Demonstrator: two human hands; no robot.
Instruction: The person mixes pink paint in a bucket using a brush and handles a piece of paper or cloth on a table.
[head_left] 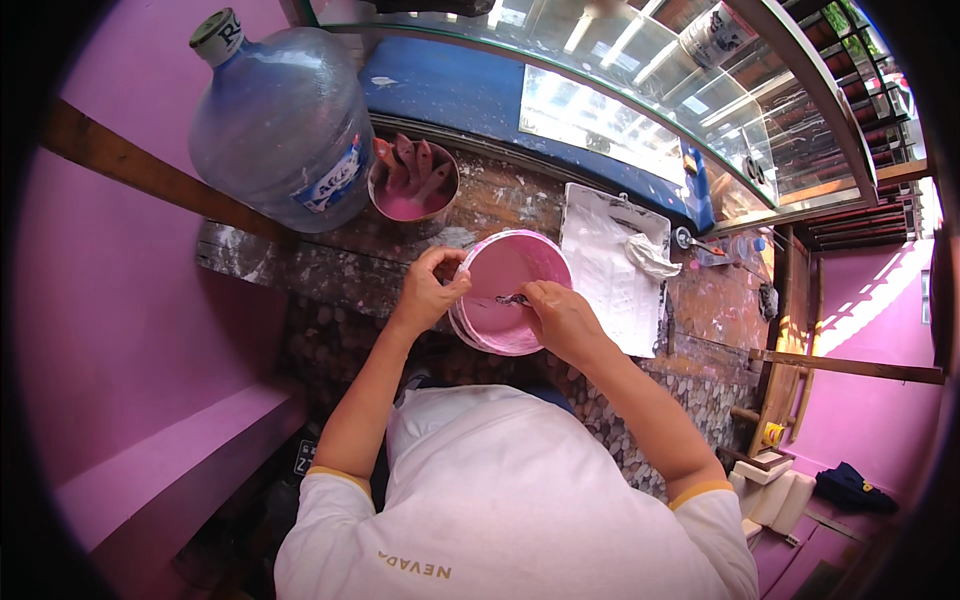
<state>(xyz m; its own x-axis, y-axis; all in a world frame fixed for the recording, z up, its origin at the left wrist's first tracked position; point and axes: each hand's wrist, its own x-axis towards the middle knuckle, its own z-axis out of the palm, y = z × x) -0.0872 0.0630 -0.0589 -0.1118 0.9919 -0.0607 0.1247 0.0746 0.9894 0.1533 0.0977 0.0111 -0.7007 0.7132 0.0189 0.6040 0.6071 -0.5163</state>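
Observation:
A round bucket [545, 258] with pink-smeared walls stands at the near edge of the wooden bench, with pink paint [492, 270] inside it. My left hand [432, 287] is closed on the bucket's left rim, thumb and fingers pinching the edge. Over the right side of the bucket, my right hand [562, 318] is closed around a thin tool with a dark and silvery end [512, 299]. Its exact kind is not clear, and my fingers cover the rest of it.
Behind the bucket stands a pot [448, 195] holding pink-coated brushes. A large water jug [280, 125] is at the left. To the right lies a white paint tray [605, 270] with a crumpled cloth [652, 255]. A glass cabinet [640, 75] borders the bench's back.

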